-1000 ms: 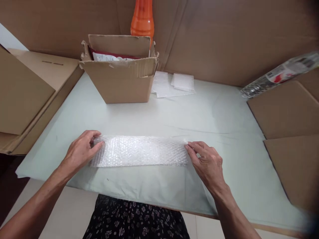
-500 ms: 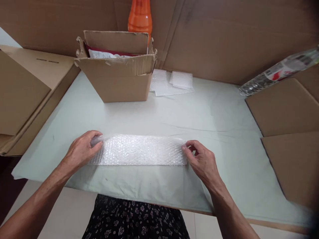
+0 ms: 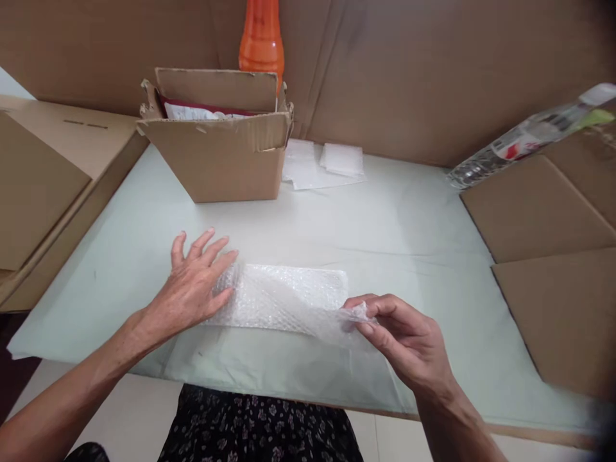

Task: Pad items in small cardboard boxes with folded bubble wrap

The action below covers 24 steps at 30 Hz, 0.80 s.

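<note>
A folded strip of bubble wrap (image 3: 279, 301) lies lengthwise near the front of the cloth-covered table (image 3: 409, 218). My left hand (image 3: 192, 289) rests with spread fingers on the strip's left end. At the right end my right hand (image 3: 399, 333) pinches a corner of the upper layer between thumb and fingers. That layer is lifted and pulled toward the front edge, twisting away from the layer under it, which stays flat.
An open cardboard box (image 3: 226, 154) with a red and white packet (image 3: 202, 112) inside stands at the back. Behind it is an orange bottle (image 3: 262, 45). Bubble wrap pieces (image 3: 327, 167) lie nearby. Cardboard flaps (image 3: 553, 212) and a clear bottle (image 3: 520, 141) are right; a carton (image 3: 58, 192) is left.
My left hand has let go of the left end and spread flat on it. My right hand has gripped the top layer's corner and drawn it up and toward me.
</note>
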Motion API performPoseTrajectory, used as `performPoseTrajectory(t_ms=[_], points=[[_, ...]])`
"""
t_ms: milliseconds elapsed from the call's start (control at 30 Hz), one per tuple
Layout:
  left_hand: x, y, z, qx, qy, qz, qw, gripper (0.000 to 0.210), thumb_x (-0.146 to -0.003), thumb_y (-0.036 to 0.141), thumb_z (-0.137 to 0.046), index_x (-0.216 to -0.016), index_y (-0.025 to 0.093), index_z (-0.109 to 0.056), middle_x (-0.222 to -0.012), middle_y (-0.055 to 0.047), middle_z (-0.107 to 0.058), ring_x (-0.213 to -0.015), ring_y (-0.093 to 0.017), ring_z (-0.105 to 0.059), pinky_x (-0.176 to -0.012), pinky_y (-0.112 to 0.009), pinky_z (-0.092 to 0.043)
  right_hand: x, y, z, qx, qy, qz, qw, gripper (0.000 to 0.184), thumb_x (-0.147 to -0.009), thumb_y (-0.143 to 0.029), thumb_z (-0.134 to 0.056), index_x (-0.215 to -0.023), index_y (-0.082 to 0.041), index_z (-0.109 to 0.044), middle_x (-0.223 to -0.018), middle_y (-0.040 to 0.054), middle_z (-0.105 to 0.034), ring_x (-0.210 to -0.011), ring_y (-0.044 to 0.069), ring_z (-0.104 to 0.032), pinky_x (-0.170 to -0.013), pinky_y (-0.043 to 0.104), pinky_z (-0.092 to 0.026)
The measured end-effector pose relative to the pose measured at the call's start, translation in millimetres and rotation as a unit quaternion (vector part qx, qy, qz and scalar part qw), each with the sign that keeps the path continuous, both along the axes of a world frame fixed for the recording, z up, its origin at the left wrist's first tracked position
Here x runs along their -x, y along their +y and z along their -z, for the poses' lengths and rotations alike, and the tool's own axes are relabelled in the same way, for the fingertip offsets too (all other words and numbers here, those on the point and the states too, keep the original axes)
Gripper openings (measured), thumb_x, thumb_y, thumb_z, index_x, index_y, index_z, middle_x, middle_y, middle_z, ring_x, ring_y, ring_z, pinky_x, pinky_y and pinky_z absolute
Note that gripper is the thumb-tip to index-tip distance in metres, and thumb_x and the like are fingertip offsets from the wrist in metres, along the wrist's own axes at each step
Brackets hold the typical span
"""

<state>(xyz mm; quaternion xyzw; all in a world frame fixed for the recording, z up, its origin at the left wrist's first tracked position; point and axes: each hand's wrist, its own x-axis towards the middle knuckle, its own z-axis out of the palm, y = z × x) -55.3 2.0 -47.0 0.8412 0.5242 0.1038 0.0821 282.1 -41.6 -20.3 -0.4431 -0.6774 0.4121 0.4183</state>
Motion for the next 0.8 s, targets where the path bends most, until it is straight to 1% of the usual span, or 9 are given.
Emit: performPoseTrajectory(t_ms=[100,167,233,300,467,533,633,733,800], points=[[-23,0,-6.0,0.069,-0.100,0.118,0.986,0.043,-0.092,0.029,-0.060,-0.134,0.023,-0.060,-0.144,-0.012,-0.062,-0.146,-0.035,-0.042,-0.125,-0.066,-0.014,4,7,-6.4,0.016,0.040,-0.056,0.998,0.005,-0.097,-0.028,-0.067,-0.092,-0.025,-0.067,-0.089,0.0031,-0.075,-0.079,0.018,-0.072,-0.067,0.028,-0.058],[-32,3,-12.5,0.157,-0.173,0.166,0.958,0.025,-0.093,0.023,-0.056,-0.115,0.023,-0.068,-0.119,-0.006,-0.074,-0.122,-0.026,-0.062,-0.119,-0.054,-0.037,5,18,-5.2,0.016,0.040,-0.086,0.995,0.012,-0.100,-0.036,-0.062,-0.097,-0.026,-0.068,-0.091,0.0030,-0.075,-0.081,0.019,-0.072,-0.069,0.030,-0.059],[-30,5,-21.3,0.231,-0.233,0.136,0.935,0.018,-0.094,0.019,-0.051,-0.094,0.021,-0.069,-0.092,-0.002,-0.074,-0.088,-0.017,-0.068,-0.093,-0.037,-0.055,4,32,5.2,-0.007,-0.041,-0.062,0.997,0.022,-0.101,-0.044,-0.056,-0.108,-0.027,-0.069,-0.105,0.0064,-0.076,-0.095,0.024,-0.073,-0.082,0.038,-0.060],[-19,4,-30.0,0.265,-0.275,0.086,0.920,0.019,-0.095,0.022,-0.051,-0.091,0.021,-0.069,-0.085,-0.001,-0.071,-0.075,-0.014,-0.064,-0.071,-0.026,-0.054,1,44,24.3,-0.058,-0.193,-0.014,0.979,0.031,-0.098,-0.046,-0.056,-0.117,-0.025,-0.070,-0.124,0.0127,-0.072,-0.114,0.032,-0.068,-0.094,0.049,-0.056],[12,-14,-36.2,0.254,-0.294,0.044,0.921,0.032,-0.095,0.030,-0.058,-0.123,0.030,-0.073,-0.110,-0.006,-0.076,-0.095,-0.019,-0.072,-0.069,-0.023,-0.058,-15,75,61.5,-0.181,-0.417,-0.063,0.888,0.018,-0.094,-0.025,-0.056,-0.094,-0.022,-0.073,-0.132,0.0120,-0.071,-0.126,0.034,-0.062,-0.097,0.051,-0.053],[13,-20,-33.9,0.262,-0.299,0.033,0.917,0.037,-0.094,0.032,-0.060,-0.128,0.033,-0.072,-0.116,-0.006,-0.076,-0.098,-0.020,-0.073,-0.073,-0.025,-0.060,-28,105,53.2,-0.232,-0.467,-0.056,0.851,0.015,-0.094,-0.022,-0.057,-0.088,-0.020,-0.072,-0.127,0.0128,-0.073,-0.126,0.036,-0.061,-0.095,0.053,-0.052],[4,-18,-28.7,0.301,-0.320,-0.005,0.898,0.036,-0.094,0.036,-0.060,-0.127,0.032,-0.073,-0.121,-0.006,-0.076,-0.101,-0.021,-0.073,-0.073,-0.026,-0.061,-38,177,18.3,-0.275,-0.537,0.000,0.798,0.014,-0.094,-0.024,-0.062,-0.088,-0.017,-0.072,-0.128,0.0167,-0.072,-0.127,0.037,-0.059,-0.095,0.054,-0.047],[-12,-3,-20.3,0.321,-0.347,-0.076,0.878,0.040,-0.092,0.040,-0.061,-0.128,0.026,-0.071,-0.119,-0.007,-0.075,-0.095,-0.021,-0.072,-0.070,-0.026,-0.059,-28,261,-22.8,-0.288,-0.556,0.064,0.777,0.029,-0.101,-0.029,-0.051,-0.094,-0.011,-0.073,-0.127,0.0160,-0.071,-0.133,0.031,-0.053,-0.106,0.052,-0.037],[-25,10,-12.4,0.323,-0.382,-0.132,0.856,0.043,-0.090,0.040,-0.062,-0.127,0.020,-0.069,-0.105,-0.007,-0.076,-0.084,-0.019,-0.069,-0.071,-0.027,-0.057,-15,301,-43.3,-0.291,-0.549,0.106,0.776,0.044,-0.105,-0.037,-0.043,-0.112,-0.002,-0.069,-0.142,0.0206,-0.060,-0.138,0.030,-0.046,-0.109,0.052,-0.033]])
